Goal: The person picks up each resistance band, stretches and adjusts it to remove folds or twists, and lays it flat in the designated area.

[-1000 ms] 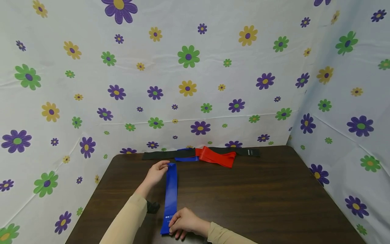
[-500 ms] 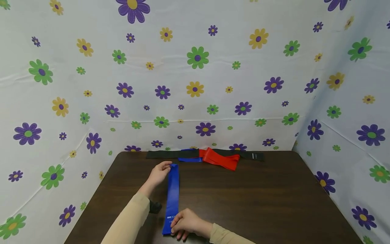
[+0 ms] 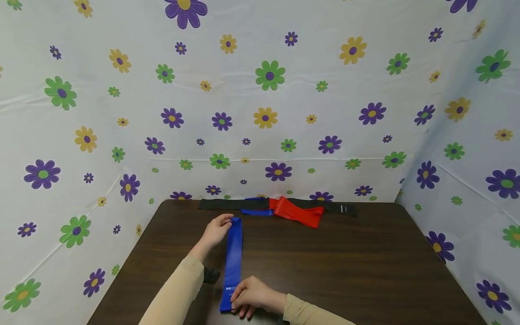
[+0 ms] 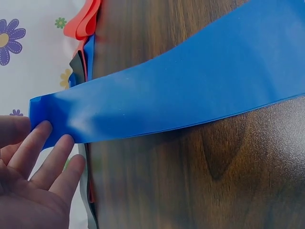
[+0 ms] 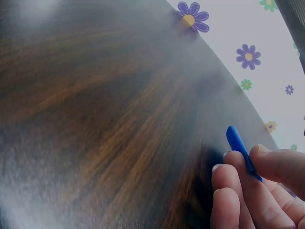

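Note:
A flat blue resistance band [image 3: 233,257] runs lengthwise between my hands in the head view, its near part bearing white print. My left hand [image 3: 214,232] pinches its far end. In the left wrist view the thumb and index finger are at that end, while the other fingers of the left hand [image 4: 40,179] are spread along it. My right hand [image 3: 253,295] pinches the near end between thumb and fingers. The right wrist view shows only a narrow blue edge of the band [image 5: 237,143] coming out of the right hand [image 5: 257,191].
Along the table's back edge lie a black band [image 3: 233,204], a red band [image 3: 298,213] folded over it, and another blue band [image 3: 257,212] partly underneath. The dark wooden table [image 3: 345,266] meets a flowered cloth [image 3: 239,99] at the back and sides.
The head view has shifted, so the scene sits farther right in it. Both hands keep their hold on the blue resistance band, with no clear movement over the table.

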Tool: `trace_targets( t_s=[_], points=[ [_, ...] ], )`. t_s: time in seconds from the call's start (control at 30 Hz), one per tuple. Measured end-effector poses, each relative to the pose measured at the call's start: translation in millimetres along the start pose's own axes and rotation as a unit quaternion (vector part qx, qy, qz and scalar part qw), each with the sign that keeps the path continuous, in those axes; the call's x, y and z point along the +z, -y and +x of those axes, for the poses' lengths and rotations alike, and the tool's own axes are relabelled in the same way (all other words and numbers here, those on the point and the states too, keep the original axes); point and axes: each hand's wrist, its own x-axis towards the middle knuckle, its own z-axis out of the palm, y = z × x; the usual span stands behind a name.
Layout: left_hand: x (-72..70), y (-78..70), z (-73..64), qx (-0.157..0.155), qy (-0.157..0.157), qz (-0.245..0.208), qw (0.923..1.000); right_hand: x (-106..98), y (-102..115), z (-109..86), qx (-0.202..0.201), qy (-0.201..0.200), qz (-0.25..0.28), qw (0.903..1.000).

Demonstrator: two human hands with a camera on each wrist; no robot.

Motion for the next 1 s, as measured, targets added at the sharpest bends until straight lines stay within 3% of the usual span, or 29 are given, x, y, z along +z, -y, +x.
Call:
trace_targets(
  t_s=[0.8, 1.0],
  points=[
    [9.3, -2.2, 2.7, 0.003, 0.008, 0.023, 0.9997, -1.7, -1.5, 0.0, 0.019, 0.003, 0.009, 0.9998],
    [10.7, -2.3, 3.1, -0.009, 0.011, 0.033, 0.9993, -0.3, -0.7, -1.1, 0.009, 0.004, 0.005, 0.9999]
  ],
)
